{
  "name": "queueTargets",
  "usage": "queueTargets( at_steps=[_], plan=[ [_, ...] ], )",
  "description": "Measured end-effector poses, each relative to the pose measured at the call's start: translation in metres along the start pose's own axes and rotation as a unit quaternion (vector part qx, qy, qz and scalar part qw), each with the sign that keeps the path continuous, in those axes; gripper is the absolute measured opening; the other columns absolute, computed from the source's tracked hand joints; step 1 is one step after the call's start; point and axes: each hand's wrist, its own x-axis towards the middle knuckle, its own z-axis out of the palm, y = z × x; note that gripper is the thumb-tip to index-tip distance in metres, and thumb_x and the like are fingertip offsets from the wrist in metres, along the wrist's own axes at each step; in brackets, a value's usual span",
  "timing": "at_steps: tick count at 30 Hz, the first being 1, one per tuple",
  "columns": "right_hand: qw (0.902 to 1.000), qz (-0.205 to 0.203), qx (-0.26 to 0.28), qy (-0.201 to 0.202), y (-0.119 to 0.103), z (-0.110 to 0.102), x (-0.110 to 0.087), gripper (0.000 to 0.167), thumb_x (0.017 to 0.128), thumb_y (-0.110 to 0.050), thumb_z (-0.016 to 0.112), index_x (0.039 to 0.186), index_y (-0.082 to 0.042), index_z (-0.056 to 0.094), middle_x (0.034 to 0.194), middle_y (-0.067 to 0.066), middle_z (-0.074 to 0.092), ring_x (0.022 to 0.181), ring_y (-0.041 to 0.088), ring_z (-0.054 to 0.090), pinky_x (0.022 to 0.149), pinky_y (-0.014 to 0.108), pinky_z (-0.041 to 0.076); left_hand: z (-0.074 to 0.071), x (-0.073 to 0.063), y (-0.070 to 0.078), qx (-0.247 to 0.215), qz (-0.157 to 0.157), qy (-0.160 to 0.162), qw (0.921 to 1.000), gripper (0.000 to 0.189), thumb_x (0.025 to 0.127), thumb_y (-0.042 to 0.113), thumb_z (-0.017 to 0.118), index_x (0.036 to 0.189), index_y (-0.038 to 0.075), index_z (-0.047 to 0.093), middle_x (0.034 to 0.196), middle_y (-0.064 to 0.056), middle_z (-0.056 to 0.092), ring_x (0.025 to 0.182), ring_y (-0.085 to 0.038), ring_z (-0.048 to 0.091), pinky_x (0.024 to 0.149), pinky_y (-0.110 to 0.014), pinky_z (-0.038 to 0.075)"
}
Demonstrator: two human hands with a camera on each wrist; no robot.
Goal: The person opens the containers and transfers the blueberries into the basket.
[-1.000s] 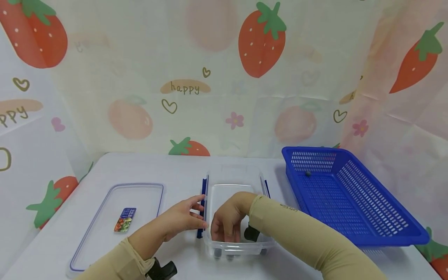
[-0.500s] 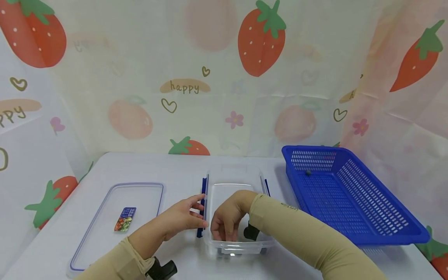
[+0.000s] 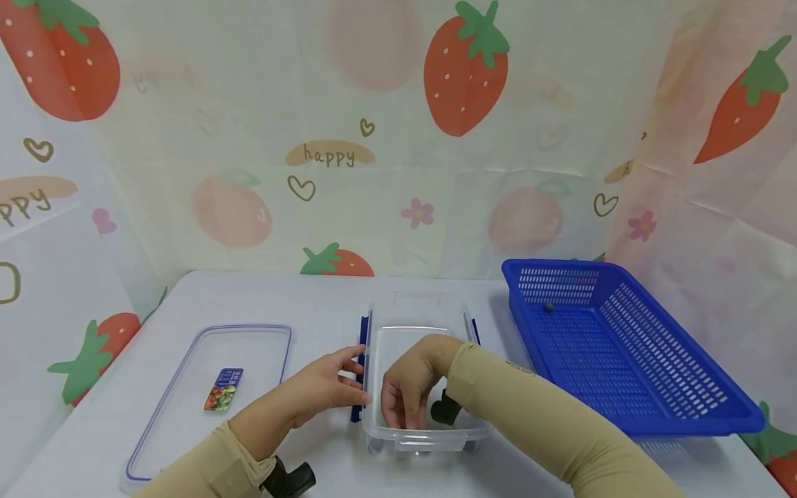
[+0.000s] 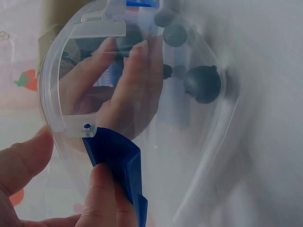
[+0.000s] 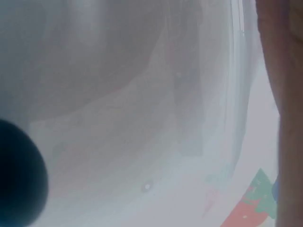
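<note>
Plainly, we see two hands at a clear plastic box on the counter; taking the box as the dial's centre in the head view, the left hand stands at nine o'clock, fingers spread, thumb at the rim and fingertips against a blue latch. Our right hand reaches inside, fingers pointing down, toward the six o'clock end; we cannot tell whether it holds anything. Through the box wall, the left wrist camera shows us several dark balls on the box floor, some close by the right fingers. At nine o'clock, well apart, a clear lid with a colourful sticker lies flat. Between two and three o'clock sits a blue basket, a small dark ball in its ten o'clock corner. Beige sleeves cover both our forearms.
</note>
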Motion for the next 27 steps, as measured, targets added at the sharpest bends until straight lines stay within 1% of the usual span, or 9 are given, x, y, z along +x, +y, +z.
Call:
queueTargets(
  at_steps=[4,7,11,15,22,25,27],
  plan=[
    [0.9997,-0.023,-0.009,0.008,-0.001,-0.001,-0.003,0.017,0.082,0.011,0.058,0.098,0.012,0.059,0.080,0.004,0.065,0.071,0.012,0.059,0.070,0.025,0.054,0.000,0.000,0.000,0.001,0.000,-0.002,1.0000,0.081,0.072,0.009,0.076,0.140,0.008,0.032,0.121,-0.014,0.047,0.096,-0.020,0.056,0.080,-0.037,0.051],
    [0.9983,-0.050,-0.021,0.022,-0.001,-0.003,-0.006,0.015,0.081,0.011,0.059,0.096,0.009,0.061,0.082,0.004,0.065,0.074,0.012,0.059,0.072,0.026,0.054,0.000,-0.001,0.001,0.001,-0.001,-0.003,1.0000,0.081,0.073,0.009,0.076,0.141,0.008,0.032,0.121,-0.014,0.047,0.097,-0.020,0.056,0.081,-0.037,0.051],
    [0.9951,-0.087,-0.030,0.037,-0.002,-0.005,-0.011,0.014,0.080,0.011,0.061,0.094,0.008,0.060,0.080,0.004,0.064,0.075,0.013,0.060,0.071,0.025,0.054,0.000,-0.001,0.002,0.004,-0.003,-0.004,1.0000,0.081,0.073,0.008,0.076,0.141,0.007,0.031,0.121,-0.014,0.047,0.095,-0.019,0.056,0.081,-0.037,0.051],
    [0.9910,-0.113,-0.043,0.059,-0.002,-0.007,-0.017,0.012,0.080,0.009,0.062,0.091,0.006,0.060,0.079,0.004,0.064,0.074,0.013,0.060,0.072,0.027,0.054,0.000,0.000,0.002,0.005,-0.005,-0.002,1.0000,0.080,0.074,0.007,0.075,0.141,0.008,0.031,0.121,-0.014,0.047,0.094,-0.019,0.056,0.081,-0.037,0.051],
    [0.9849,-0.135,-0.058,0.092,-0.001,-0.011,-0.031,0.012,0.080,0.008,0.063,0.091,0.004,0.060,0.078,0.005,0.064,0.074,0.016,0.062,0.076,0.032,0.054,-0.001,0.001,0.002,-0.003,-0.010,-0.001,0.9999,0.081,0.073,0.006,0.075,0.141,0.009,0.032,0.121,-0.014,0.047,0.093,-0.019,0.056,0.080,-0.037,0.051],
    [0.9796,-0.144,-0.069,0.122,0.000,-0.011,-0.038,0.013,0.079,0.008,0.064,0.090,0.002,0.061,0.078,0.005,0.064,0.074,0.016,0.063,0.076,0.033,0.054,0.000,0.002,0.001,-0.004,-0.012,-0.001,0.9999,0.081,0.073,0.006,0.075,0.141,0.009,0.032,0.121,-0.013,0.047,0.094,-0.019,0.056,0.080,-0.036,0.051],
    [0.9744,-0.153,-0.079,0.144,-0.001,-0.012,-0.044,0.013,0.079,0.007,0.065,0.089,0.001,0.061,0.078,0.006,0.064,0.074,0.016,0.062,0.076,0.034,0.054,0.000,0.002,0.001,-0.003,-0.012,0.000,0.9999,0.081,0.073,0.006,0.076,0.141,0.009,0.032,0.120,-0.013,0.047,0.094,-0.019,0.056,0.080,-0.037,0.051]
  ],
)
